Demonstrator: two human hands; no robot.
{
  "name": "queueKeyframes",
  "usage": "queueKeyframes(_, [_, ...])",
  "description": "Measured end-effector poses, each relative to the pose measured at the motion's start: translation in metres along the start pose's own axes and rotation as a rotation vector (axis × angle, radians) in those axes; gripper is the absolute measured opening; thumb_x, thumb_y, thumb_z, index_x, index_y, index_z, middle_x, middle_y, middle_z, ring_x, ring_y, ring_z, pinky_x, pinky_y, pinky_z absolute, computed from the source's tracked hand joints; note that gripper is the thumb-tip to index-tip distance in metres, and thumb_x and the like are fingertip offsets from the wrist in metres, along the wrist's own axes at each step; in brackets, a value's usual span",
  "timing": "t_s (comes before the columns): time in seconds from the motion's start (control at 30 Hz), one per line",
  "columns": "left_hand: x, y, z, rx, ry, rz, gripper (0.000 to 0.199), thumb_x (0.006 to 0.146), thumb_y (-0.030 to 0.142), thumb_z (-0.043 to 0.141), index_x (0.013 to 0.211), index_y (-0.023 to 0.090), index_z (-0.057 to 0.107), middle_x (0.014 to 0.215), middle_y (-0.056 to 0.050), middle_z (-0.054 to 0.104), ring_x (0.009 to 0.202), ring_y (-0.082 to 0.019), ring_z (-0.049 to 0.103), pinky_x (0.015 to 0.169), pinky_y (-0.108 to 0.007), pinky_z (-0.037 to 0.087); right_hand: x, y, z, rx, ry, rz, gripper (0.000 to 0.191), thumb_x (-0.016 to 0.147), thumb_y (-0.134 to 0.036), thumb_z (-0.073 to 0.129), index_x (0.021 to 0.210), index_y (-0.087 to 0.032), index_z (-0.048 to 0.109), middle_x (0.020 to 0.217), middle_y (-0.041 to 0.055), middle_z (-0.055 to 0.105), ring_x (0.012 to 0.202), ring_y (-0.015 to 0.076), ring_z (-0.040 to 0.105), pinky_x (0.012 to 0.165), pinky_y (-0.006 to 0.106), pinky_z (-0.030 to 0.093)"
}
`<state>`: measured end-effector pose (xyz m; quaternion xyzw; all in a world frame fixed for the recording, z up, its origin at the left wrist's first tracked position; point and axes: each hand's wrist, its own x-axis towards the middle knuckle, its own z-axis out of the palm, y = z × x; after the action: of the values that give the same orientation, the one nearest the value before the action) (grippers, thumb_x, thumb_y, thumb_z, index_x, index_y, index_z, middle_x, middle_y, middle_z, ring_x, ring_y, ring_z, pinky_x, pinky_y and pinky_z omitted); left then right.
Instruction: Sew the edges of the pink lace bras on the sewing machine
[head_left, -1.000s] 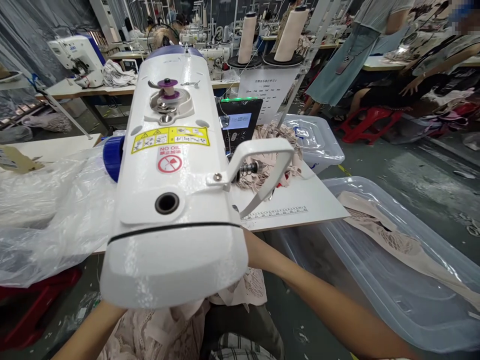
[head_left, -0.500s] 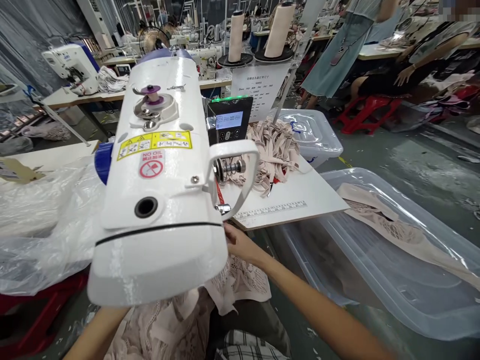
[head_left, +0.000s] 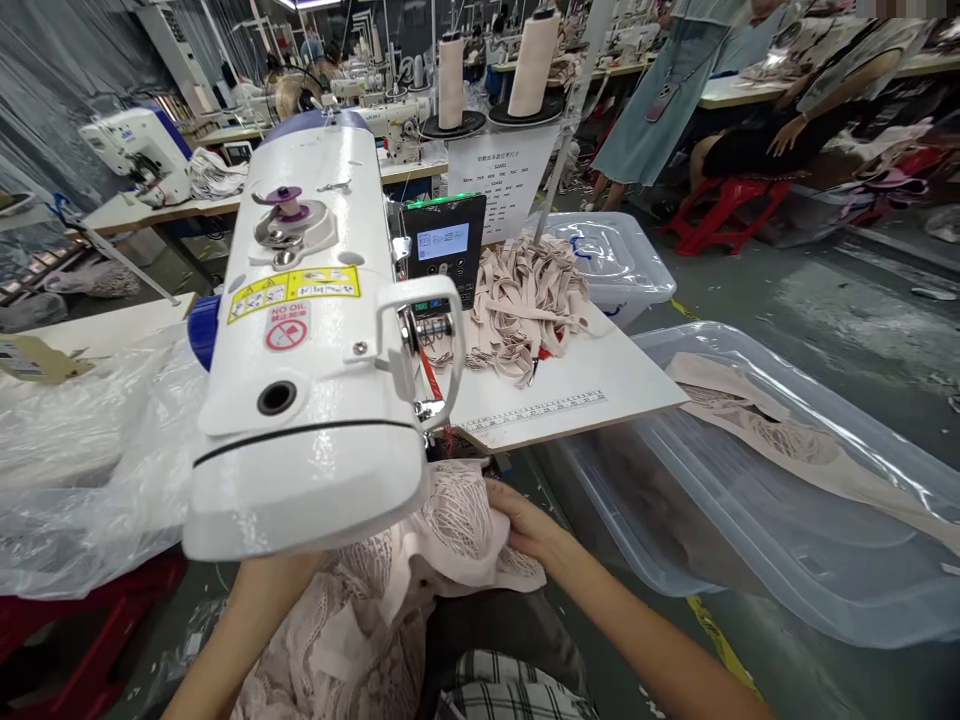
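Holding the right edge of a beige lace garment [head_left: 457, 510], the right hand [head_left: 519, 518] has its fingers bent against the fabric, just in front of the sewing machine [head_left: 315, 370]. The left hand [head_left: 296, 572] shows only at its wrist end, the rest hidden by the machine head, so I cannot tell whether it grips anything; it is nearest to the gathered lace fabric [head_left: 322, 650] over the person's lap. The lace garment lies partly opened at the front edge of the machine, its patterned panel facing up and its lower border hanging over the trousers. I judge the step in hand to be positioning or turning this piece by its edge. From here, any move would call for a light, even hold, with the border kept flat and separate from the folds below, since thin lace could snag or bunch. To the right, the white surface [head_left: 600, 390] carries a heap of beige fabric strips [head_left: 525, 300] beside the lit control panel [head_left: 442, 245]. Lower and farther right, a clear plastic tub [head_left: 817, 622] has another beige lace piece [head_left: 795, 445] lying along its far side.
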<state>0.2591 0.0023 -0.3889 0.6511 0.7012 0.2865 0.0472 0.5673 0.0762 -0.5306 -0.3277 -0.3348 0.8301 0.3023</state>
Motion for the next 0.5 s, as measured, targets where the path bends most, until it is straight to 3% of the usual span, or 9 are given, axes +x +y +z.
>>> queueKeyframes(0.1, [-0.020,0.033,-0.013,0.049,0.027,0.057,0.020,0.094,0.035,0.049,0.088,0.022,0.063,0.078,-0.005,0.065,0.078,-0.022,0.064,0.072,-0.033,0.054,-0.018,-0.029,-0.004,0.129,0.165,-0.060,0.032,0.072,-0.043,0.082,0.092,-0.020,0.073,0.085,0.0036,0.074,0.075,0.0163,0.068,0.079,0.028,0.054])
queueKeyframes(0.17, [-0.038,0.061,-0.019,-0.001,0.049,0.204,0.011,0.090,0.024,0.057,0.100,0.021,0.061,0.093,-0.006,0.068,0.087,-0.019,0.065,0.076,-0.028,0.055,-0.035,-0.048,0.010,0.090,0.166,-0.097,0.026,0.071,-0.039,0.084,0.085,-0.020,0.074,0.079,0.0022,0.073,0.069,0.0150,0.066,0.070,0.025,0.052])
queueKeyframes(0.2, [-0.047,0.077,-0.020,-0.053,0.052,0.334,0.016,0.088,0.019,0.058,0.104,0.020,0.059,0.099,-0.007,0.068,0.093,-0.018,0.065,0.080,-0.027,0.055,-0.045,-0.057,0.023,0.001,0.097,-0.119,0.023,0.071,-0.038,0.084,0.082,-0.019,0.075,0.077,0.0019,0.073,0.067,0.0149,0.065,0.067,0.024,0.051])
queueKeyframes(0.27, [-0.058,0.105,-0.015,-0.129,0.035,0.602,0.027,0.085,0.016,0.061,0.112,0.016,0.056,0.110,-0.011,0.067,0.110,-0.021,0.061,0.094,-0.032,0.053,-0.062,-0.071,0.056,-0.294,-0.171,-0.177,0.016,0.077,-0.033,0.078,0.081,-0.018,0.076,0.077,0.0021,0.072,0.069,0.0151,0.064,0.065,0.023,0.048])
queueKeyframes(0.33, [-0.060,0.121,-0.006,-0.133,-0.032,0.704,0.043,0.083,0.026,0.066,0.122,0.011,0.053,0.116,-0.015,0.066,0.120,-0.027,0.057,0.104,-0.041,0.048,-0.073,-0.079,0.090,-0.569,-0.413,-0.244,0.012,0.084,-0.025,0.070,0.080,-0.016,0.076,0.075,0.0014,0.070,0.069,0.0139,0.062,0.065,0.022,0.045])
queueKeyframes(0.4, [-0.057,0.123,0.002,-0.142,-0.186,0.570,0.055,0.078,0.035,0.071,0.125,0.011,0.053,0.110,-0.013,0.070,0.107,-0.027,0.063,0.094,-0.042,0.053,-0.078,-0.081,0.113,-0.736,-0.497,-0.288,0.017,0.088,-0.020,0.063,0.079,-0.015,0.076,0.072,0.0008,0.068,0.069,0.0126,0.061,0.064,0.021,0.042])
queueKeyframes(0.5, [-0.050,0.105,0.005,-0.213,-0.429,0.174,0.027,0.080,0.035,0.067,0.101,0.019,0.065,0.078,-0.002,0.069,0.067,-0.018,0.063,0.059,-0.030,0.050,-0.072,-0.079,0.122,-0.801,-0.418,-0.305,0.019,0.092,-0.022,0.060,0.086,-0.015,0.077,0.075,0.0013,0.069,0.071,0.0125,0.062,0.065,0.021,0.041])
